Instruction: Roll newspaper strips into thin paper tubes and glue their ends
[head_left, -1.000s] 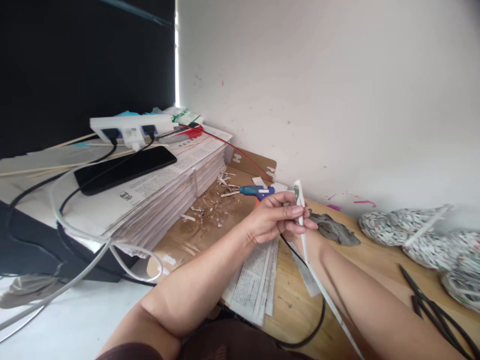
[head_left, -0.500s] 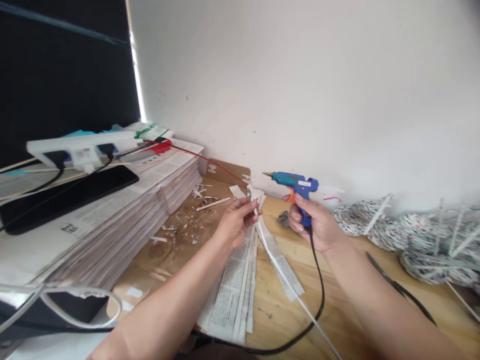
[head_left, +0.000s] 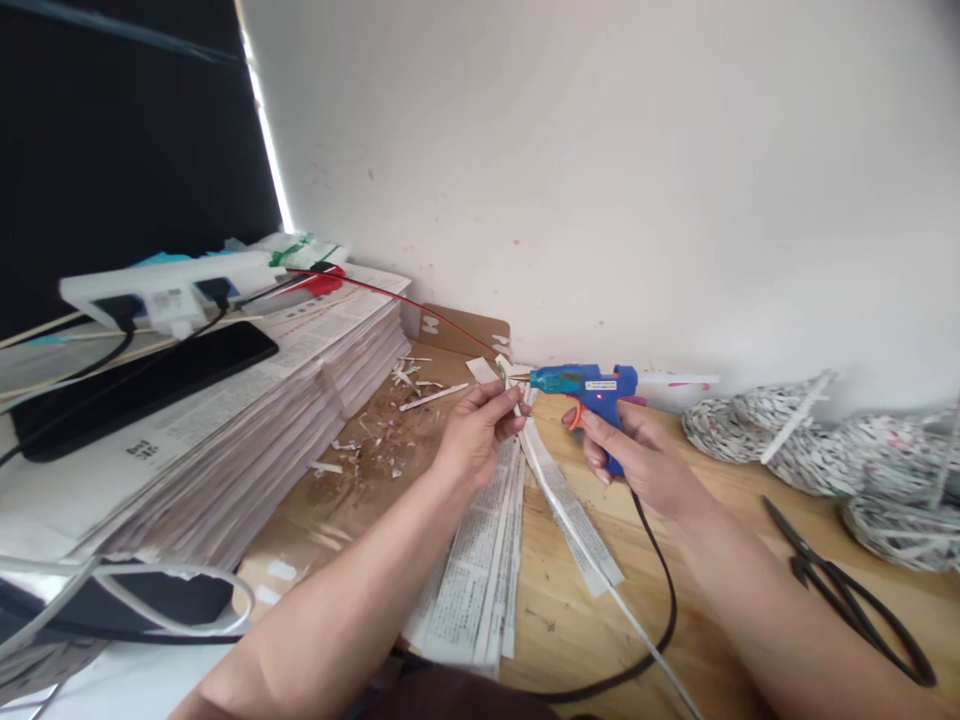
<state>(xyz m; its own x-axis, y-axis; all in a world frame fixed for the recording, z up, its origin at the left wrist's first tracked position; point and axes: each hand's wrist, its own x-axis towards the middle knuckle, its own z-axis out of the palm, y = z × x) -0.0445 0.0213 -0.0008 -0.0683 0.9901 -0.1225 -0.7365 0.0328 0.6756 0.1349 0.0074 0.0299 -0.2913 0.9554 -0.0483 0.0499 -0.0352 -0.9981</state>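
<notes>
Glue gun (head_left: 574, 380) at the tip of a thin paper tube (head_left: 643, 636), above a wooden table (head_left: 562, 622).
Left of the gun is a newspaper stack (head_left: 300, 410); right of it, woven paper pieces (head_left: 810, 450) look already worked, with scissors (head_left: 791, 530) nearer the wearer. Below the gun, newspaper strips (head_left: 469, 590) are cut but flat. The right hand (head_left: 637, 450) is wrapped around its handle; the left hand (head_left: 480, 430) pinches the tube near its nozzle. The tip appears unfinished; whether glue is on it, I can't tell.
</notes>
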